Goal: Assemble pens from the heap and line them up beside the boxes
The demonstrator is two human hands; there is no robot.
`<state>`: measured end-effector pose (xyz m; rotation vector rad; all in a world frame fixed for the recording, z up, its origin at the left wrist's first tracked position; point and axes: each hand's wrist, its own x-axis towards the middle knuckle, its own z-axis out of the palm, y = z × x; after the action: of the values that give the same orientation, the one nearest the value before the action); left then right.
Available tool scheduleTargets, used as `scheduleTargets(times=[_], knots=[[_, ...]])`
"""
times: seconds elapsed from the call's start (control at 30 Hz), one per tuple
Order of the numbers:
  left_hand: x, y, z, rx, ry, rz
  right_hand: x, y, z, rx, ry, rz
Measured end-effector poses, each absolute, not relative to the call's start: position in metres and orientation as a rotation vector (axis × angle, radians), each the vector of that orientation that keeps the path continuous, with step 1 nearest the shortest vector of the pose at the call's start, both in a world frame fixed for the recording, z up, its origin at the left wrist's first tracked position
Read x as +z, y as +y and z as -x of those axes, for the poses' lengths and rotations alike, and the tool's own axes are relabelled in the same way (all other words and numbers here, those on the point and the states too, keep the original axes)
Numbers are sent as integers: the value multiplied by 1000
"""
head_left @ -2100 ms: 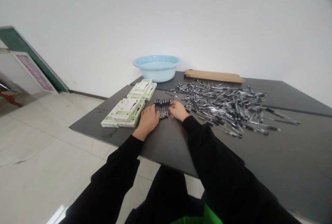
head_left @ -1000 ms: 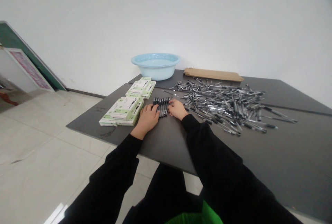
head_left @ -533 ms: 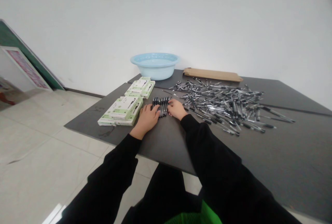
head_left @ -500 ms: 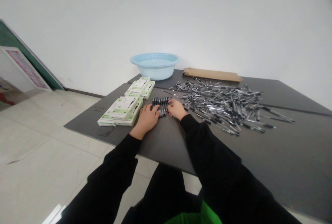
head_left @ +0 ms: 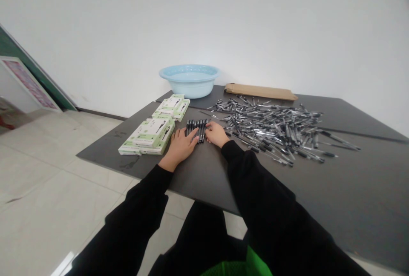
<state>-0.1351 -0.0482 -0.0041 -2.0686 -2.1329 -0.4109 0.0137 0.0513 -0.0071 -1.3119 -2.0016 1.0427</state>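
A row of several black pens lies side by side on the dark table in front of me. My left hand rests at the row's left side, its fingers apart and partly covering the pens. At the right end, my right hand has its fingers bent in a pinch on the outermost pen, whose lower part they hide. Just left of my left hand are stacked white-and-green pen boxes. To the right spreads a large loose heap of pens, mostly clear with black caps.
A light blue basin stands at the back of the table by the wall. Right of it lies a flat brown cardboard piece. A framed picture and a green board lean against the wall at far left.
My left fingers have spread a little more over the row of pens. My right hand stays at the row's right end. The whole view has shifted slightly.
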Motion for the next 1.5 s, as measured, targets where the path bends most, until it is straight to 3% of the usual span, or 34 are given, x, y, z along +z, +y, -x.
scheduleTargets(times=[0.87, 1.3, 1.5], knots=[[-4, -50, 132, -418, -2158, 2115, -7, 54, -14, 1074, -1986, 1299], [0, -51, 132, -548, -2208, 2065, -1, 45, -12, 742, -2041, 1375], [-5, -49, 134, -581, -2191, 2049, -1, 48, -13, 851, -2009, 1364]])
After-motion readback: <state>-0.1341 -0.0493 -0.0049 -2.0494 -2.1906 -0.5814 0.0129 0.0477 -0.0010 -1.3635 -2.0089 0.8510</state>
